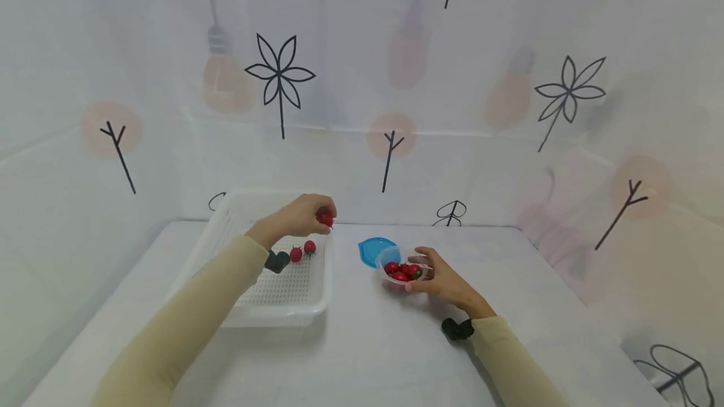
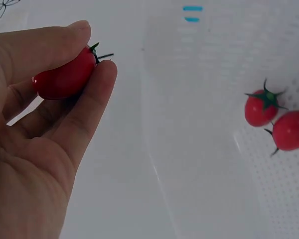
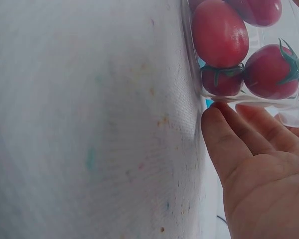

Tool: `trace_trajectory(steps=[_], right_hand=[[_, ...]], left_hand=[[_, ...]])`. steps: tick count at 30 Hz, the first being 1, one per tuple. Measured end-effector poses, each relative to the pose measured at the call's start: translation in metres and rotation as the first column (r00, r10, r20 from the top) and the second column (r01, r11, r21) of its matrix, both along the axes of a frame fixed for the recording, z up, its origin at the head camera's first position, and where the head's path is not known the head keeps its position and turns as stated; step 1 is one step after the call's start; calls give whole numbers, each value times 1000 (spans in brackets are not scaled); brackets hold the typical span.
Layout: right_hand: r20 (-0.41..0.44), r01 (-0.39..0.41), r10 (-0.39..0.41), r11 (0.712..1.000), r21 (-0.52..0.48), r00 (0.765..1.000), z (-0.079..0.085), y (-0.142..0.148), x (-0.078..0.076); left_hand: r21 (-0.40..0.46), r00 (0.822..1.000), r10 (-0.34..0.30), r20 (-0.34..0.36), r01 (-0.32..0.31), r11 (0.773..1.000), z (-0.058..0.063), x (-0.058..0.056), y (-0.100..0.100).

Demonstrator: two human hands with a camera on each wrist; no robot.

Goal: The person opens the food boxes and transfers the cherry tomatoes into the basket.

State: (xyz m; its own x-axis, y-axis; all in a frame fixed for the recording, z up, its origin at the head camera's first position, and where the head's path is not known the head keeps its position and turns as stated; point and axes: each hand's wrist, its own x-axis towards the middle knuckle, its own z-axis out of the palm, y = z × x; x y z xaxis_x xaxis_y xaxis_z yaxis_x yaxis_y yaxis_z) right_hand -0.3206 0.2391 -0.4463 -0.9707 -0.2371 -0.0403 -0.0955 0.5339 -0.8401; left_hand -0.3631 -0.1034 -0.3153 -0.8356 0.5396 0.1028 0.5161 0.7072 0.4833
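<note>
Plainly, open white tabletop (image 1: 367,344) stretches between the left hand (image 1: 302,217) and right hand (image 1: 444,278). Beneath the left hand sits a basket (image 1: 271,315), its rim near the fingertips. The right hand curls round a clear tub (image 1: 387,282) of tomatoes (image 1: 400,276); a blue lid (image 1: 373,247) lies beyond. The left hand pinches one tomato (image 2: 65,80), its long axis following the thumb, stem toward the fingertips.

Plain long sleeves (image 1: 189,313) in pale khaki, fairly close-fitting — with small, rounded black devices (image 1: 457,329) by their ends.
</note>
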Motion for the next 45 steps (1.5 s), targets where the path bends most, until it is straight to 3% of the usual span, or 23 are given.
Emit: trace_trajectory(steps=[8, 18, 32, 39, 45], right_hand=[[7, 7, -7, 1000, -16, 1000, -2, 1, 1], [-12, -37, 37, 999, -9, 999, -1, 2, 0], [-20, -24, 23, 1000, -7, 1000, -2, 3, 0], [-3, -49, 49, 999, 16, 999, 36, -10, 27], [3, -51, 51, 999, 6, 999, 36, -11, 28]], left_hand=[[-12, 994, 94, 54, -93, 996, -19, -8, -34], [-63, 974, 174, 145, -167, 984, -49, -16, -54], [-124, 950, 253, 181, -233, 964, -65, -21, -60], [-135, 951, 252, 179, -230, 964, -65, -19, -61], [-133, 947, 258, 191, -236, 963, -67, -20, -63]])
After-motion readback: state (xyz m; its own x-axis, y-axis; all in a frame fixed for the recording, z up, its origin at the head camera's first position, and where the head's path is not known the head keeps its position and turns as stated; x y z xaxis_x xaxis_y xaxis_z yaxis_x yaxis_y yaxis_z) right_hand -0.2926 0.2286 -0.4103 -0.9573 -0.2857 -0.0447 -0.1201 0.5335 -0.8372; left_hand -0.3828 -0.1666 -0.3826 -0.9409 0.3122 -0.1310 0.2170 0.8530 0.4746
